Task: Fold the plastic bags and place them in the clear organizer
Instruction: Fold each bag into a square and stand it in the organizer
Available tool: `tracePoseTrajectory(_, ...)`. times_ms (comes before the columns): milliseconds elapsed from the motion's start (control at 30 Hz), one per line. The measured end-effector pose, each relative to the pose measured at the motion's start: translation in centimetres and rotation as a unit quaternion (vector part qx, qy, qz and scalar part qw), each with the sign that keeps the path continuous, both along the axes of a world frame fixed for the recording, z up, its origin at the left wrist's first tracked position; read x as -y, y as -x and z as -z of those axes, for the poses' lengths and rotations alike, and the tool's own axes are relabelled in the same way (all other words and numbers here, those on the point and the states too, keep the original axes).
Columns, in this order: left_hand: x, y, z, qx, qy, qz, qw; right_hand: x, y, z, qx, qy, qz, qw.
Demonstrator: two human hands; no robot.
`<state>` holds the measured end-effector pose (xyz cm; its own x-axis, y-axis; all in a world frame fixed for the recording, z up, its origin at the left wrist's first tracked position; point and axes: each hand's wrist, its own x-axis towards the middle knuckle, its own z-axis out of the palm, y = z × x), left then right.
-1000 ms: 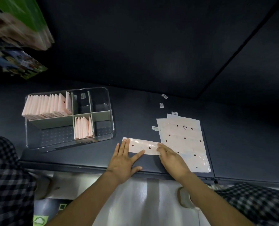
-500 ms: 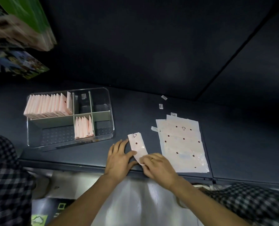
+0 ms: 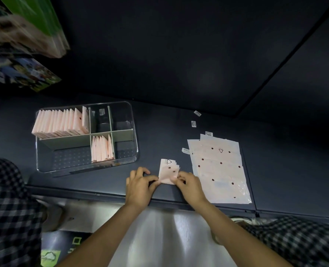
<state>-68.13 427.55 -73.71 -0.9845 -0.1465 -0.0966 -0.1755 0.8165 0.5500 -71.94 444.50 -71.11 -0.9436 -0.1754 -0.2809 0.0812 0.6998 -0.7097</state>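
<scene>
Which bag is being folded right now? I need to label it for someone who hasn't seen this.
On the dark table, between the clear organizer and the flat stack of bags, is a small folded bag. Unlike its neighbours, it is pinched by both hands.

Both hands, left hand and right hand, pinch a folded bag on the worktop beside the clear organizer.

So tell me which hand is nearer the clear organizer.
Left. The left hand sits just below the clear organizer's near right corner; the right hand lies farther right, beyond the folded bag both pinch.
</scene>
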Motion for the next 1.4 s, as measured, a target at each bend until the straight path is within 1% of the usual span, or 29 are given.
tracePoseTrajectory(67,-0.1,0.2,0.1,0.006,-0.016,-0.019,1.0,0.6,0.9,-0.2,0.028,-0.004,0.024,0.999)
tracePoseTrajectory(133,-0.2,0.3,0.1,0.001,-0.018,-0.026,1.0,1.0,1.9,-0.2,0.052,-0.054,0.025,0.997)
tracePoseTrajectory(233,-0.5,-0.2,-0.2,-0.039,0.004,-0.011,0.999,1.5,2.8,-0.2,0.083,-0.1,0.026,0.991)
tracePoseTrajectory(267,-0.7,-0.4,-0.4,-0.06,0.018,0.01,0.998,1.7,2.9,-0.3,0.087,-0.104,0.029,0.99)
tracePoseTrajectory(333,-1.2,-1.0,-0.7,-0.103,0.047,0.084,0.99,1.8,3.0,-0.4,0.089,-0.107,0.033,0.99)
tracePoseTrajectory(400,-1.9,-1.7,-0.6,-0.117,0.096,0.172,0.974,1.8,3.0,-0.5,0.086,-0.105,0.034,0.99)
tracePoseTrajectory(467,-2.4,-2.3,-0.2,-0.092,0.135,0.217,0.962,1.8,2.9,-0.6,0.085,-0.099,0.04,0.991)
tracePoseTrajectory(567,-2.6,-2.8,0.2,-0.024,0.164,0.231,0.959,1.8,2.9,-0.5,0.097,-0.084,0.057,0.99)
tracePoseTrajectory(700,-2.4,-2.6,0.7,0.017,0.141,0.256,0.956,1.7,2.4,-0.5,0.105,-0.045,0.085,0.99)
tracePoseTrajectory(767,-2.5,-2.7,0.8,0.021,0.149,0.258,0.954,1.7,1.9,-0.3,0.074,-0.057,0.11,0.99)
tracePoseTrajectory(833,-2.7,-2.8,0.7,0.032,0.16,0.257,0.953,1.8,1.3,-0.5,0.004,-0.049,0.158,0.986)
tracePoseTrajectory(867,-2.8,-2.7,0.7,0.035,0.165,0.257,0.951,1.8,1.2,-0.6,-0.029,-0.018,0.177,0.984)
tracePoseTrajectory(900,-2.8,-2.7,0.6,0.039,0.172,0.26,0.949,1.9,1.3,-0.6,-0.041,0.026,0.18,0.982)
tracePoseTrajectory(933,-2.9,-2.7,0.6,0.044,0.177,0.265,0.947,2.0,1.5,-0.7,-0.032,0.074,0.165,0.983)
tracePoseTrajectory(1000,-2.8,-2.7,0.6,0.052,0.181,0.27,0.944,2.7,2.0,-0.8,0.018,0.148,0.105,0.983)
tracePoseTrajectory(1100,-2.8,-2.8,0.5,0.056,0.191,0.274,0.941,3.9,2.7,-0.5,0.098,0.205,0.041,0.973)
tracePoseTrajectory(1167,-2.6,-2.7,0.5,0.055,0.194,0.278,0.939,4.4,3.3,0.1,0.11,0.197,0.017,0.974)
tracePoseTrajectory(1333,-1.7,-2.5,0.4,0.054,0.202,0.294,0.933,4.4,5.3,0.5,0.076,0.182,0.024,0.98)
tracePoseTrajectory(1400,-0.9,-2.3,0.3,0.052,0.205,0.304,0.929,4.1,5.8,0.3,0.062,0.154,0.011,0.986)
